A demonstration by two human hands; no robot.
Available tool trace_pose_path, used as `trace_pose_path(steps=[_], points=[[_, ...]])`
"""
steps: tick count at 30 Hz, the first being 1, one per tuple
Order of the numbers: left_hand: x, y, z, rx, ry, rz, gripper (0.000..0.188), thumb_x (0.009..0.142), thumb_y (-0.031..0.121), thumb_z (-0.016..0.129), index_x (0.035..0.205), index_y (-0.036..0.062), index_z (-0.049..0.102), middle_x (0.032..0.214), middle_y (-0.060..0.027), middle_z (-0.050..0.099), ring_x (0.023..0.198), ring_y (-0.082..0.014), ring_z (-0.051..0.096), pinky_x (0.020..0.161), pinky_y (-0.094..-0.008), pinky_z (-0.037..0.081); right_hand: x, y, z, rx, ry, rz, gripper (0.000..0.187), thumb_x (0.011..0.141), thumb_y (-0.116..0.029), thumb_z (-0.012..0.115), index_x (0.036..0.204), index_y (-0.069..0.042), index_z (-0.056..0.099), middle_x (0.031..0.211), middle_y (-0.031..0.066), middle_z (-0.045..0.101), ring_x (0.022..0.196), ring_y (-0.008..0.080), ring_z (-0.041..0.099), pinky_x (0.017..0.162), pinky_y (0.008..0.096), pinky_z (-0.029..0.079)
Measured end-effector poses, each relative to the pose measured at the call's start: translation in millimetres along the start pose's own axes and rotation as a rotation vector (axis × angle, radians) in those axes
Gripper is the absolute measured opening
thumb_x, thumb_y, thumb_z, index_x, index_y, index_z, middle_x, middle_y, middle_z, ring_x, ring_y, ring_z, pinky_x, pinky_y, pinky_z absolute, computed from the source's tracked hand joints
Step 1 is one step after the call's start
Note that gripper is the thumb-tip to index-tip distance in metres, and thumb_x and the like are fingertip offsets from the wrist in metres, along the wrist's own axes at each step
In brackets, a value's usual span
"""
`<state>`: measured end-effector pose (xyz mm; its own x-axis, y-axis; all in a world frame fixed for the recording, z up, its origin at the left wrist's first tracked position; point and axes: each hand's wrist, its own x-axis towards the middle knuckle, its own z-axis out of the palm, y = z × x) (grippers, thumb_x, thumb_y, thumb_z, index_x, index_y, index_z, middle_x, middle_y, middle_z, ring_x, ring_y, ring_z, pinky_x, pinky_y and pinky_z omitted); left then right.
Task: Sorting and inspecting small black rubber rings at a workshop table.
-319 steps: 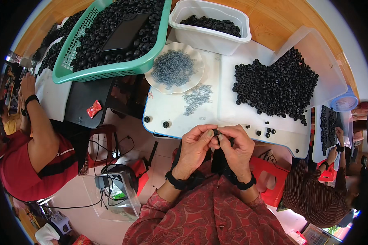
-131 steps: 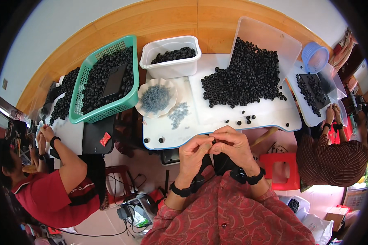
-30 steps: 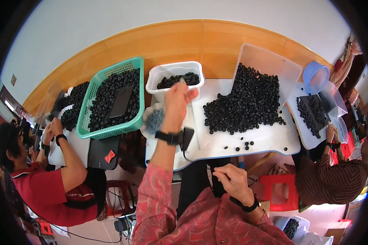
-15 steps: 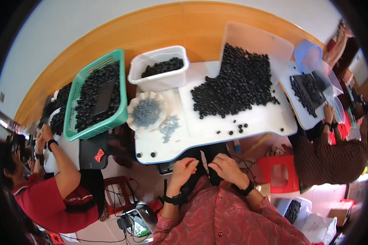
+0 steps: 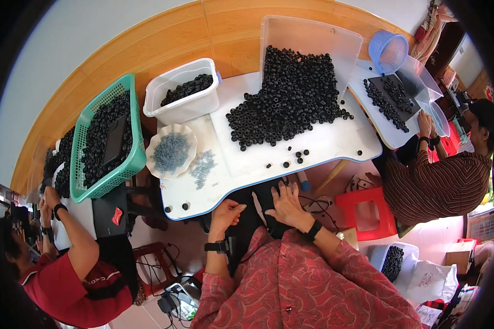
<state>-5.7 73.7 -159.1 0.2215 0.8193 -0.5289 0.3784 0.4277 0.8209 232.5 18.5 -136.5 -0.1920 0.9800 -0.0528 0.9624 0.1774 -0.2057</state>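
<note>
My left hand [image 5: 226, 215] is below the table's front edge, above my lap, its thumb and fingers pinched together; what is between them, if anything, cannot be made out. To its right my right hand [image 5: 287, 207] lies over my dark trousers [image 5: 246, 198], fingers spread, holding nothing. Just beyond both hands is the white table [image 5: 241, 172] with a blue edge. On it lie a few loose black ring-shaped pieces [image 5: 299, 160] and a large heap of black ring-shaped pieces [image 5: 285, 101]. A scalloped dish [image 5: 191, 143] holds small grey-clear pieces [image 5: 173, 153], with more scattered beside it.
Behind the dish stands a white tub [image 5: 189, 109] of black pieces. A green basket [image 5: 105, 185] is at the left, near a person in a red shirt [image 5: 77, 285]. To the right are another person [image 5: 436, 183], a red stool [image 5: 387, 222] and a blue basket [image 5: 374, 52].
The view has shifted, so the table and its things sit further left. My right hand has spread its fingers; my left hand's fingers stay pinched, close to the table edge.
</note>
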Motion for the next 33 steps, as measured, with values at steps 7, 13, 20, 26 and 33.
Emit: trace_pose_path(steps=[7,13,20,26,33], points=[[-14,10,-2,-0.063,0.027,0.001,0.03,0.084,0.029,0.077,0.091,0.0025,0.066,0.065,-0.0018,0.06,0.048,-0.007,0.054,0.042,-0.0198,0.045,19,14,8,0.031,-0.251,0.234,0.111,0.078,-0.058,0.066,0.148,0.012,0.015,0.135,0.0364,0.042,0.129,0.0478,0.038,0.11,0.0649,0.015],[-29,18,-4,-0.159,0.021,0.014,0.026,0.084,0.026,0.076,0.088,0.0026,0.065,0.061,-0.0016,0.059,0.044,-0.0065,0.052,0.04,-0.0186,0.042,24,8,2,0.06,-0.194,0.224,0.11,0.075,-0.054,0.07,0.147,0.012,0.02,0.13,0.033,0.049,0.123,0.0464,0.045,0.107,0.0598,0.023],[-24,12,-6,-0.21,-0.048,0.041,0.025,0.086,0.026,0.075,0.089,0.0027,0.066,0.062,-0.0017,0.06,0.045,-0.0063,0.052,0.04,-0.0188,0.041,29,4,-1,0.023,-0.2,0.227,0.093,0.077,-0.044,0.07,0.144,0.009,0.033,0.121,0.029,0.058,0.12,0.044,0.05,0.103,0.0571,0.03],[-23,9,-9,-0.177,-0.002,0.023,0.023,0.088,0.025,0.073,0.089,0.0039,0.065,0.063,-0.0011,0.06,0.046,-0.0063,0.053,0.041,-0.019,0.041,32,4,-23,0.1,-0.283,0.228,0.084,0.08,-0.036,0.067,0.145,0.007,0.034,0.125,0.0276,0.058,0.12,0.0424,0.051,0.101,0.0538,0.033],[-14,-7,-11,-0.182,0.039,0.028,0.025,0.088,0.028,0.073,0.09,0.0035,0.066,0.063,-0.0011,0.06,0.047,-0.0061,0.054,0.042,-0.0196,0.045,31,-6,-26,-0.003,-0.155,0.129,0.078,0.082,-0.036,0.067,0.141,0.007,0.038,0.12,0.027,0.058,0.116,0.0423,0.053,0.099,0.054,0.035]])
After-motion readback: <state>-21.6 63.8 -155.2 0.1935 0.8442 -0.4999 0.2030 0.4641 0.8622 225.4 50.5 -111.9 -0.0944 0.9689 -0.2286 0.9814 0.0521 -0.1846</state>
